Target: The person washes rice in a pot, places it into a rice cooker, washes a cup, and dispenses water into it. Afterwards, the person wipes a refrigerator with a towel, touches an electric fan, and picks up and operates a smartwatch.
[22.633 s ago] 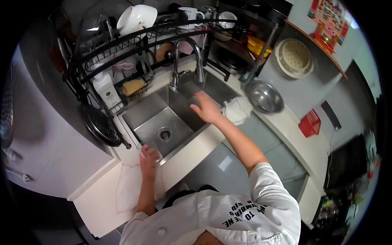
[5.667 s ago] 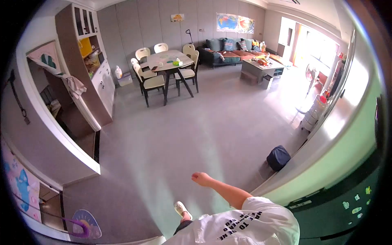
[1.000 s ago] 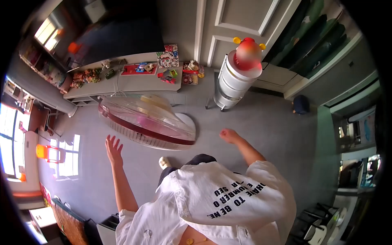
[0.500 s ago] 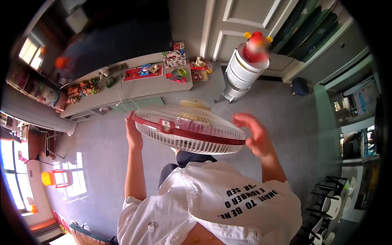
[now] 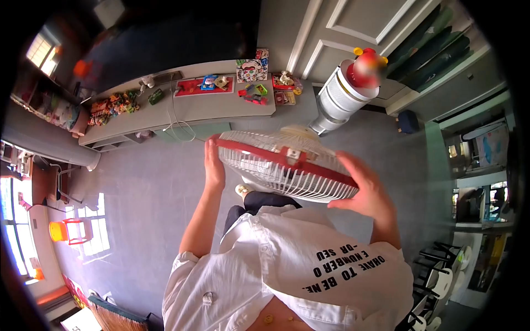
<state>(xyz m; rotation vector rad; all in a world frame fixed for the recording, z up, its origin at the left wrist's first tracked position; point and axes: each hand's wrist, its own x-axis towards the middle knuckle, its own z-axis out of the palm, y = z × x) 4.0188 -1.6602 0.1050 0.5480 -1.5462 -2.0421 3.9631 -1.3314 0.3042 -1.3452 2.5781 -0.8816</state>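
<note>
A standing electric fan [image 5: 287, 163] is right in front of me, its white wire cage tipped so that I look onto its red rim band. A clip sits on that band. My left hand [image 5: 215, 165] is closed against the left end of the rim, fingertips at the top edge. At the opposite end, my right hand [image 5: 369, 187] grips the rim with fingers over it and thumb below. Behind the cage shows the cream motor housing [image 5: 301, 132]. The fan's stand is mostly hidden by the cage.
A low TV cabinet [image 5: 221, 110] with toys and a loose white cable runs along the far wall. Beyond the fan stands a tall white cylinder [image 5: 343, 91] topped by a red figure. An orange stool [image 5: 69, 231] is at left, white chairs [image 5: 439, 284] at lower right.
The fan and both hands now appear farther right in view. My right hand, loosely spread at the rim before, has closed on it. The rim's clip has shifted rightward along the visible edge.
</note>
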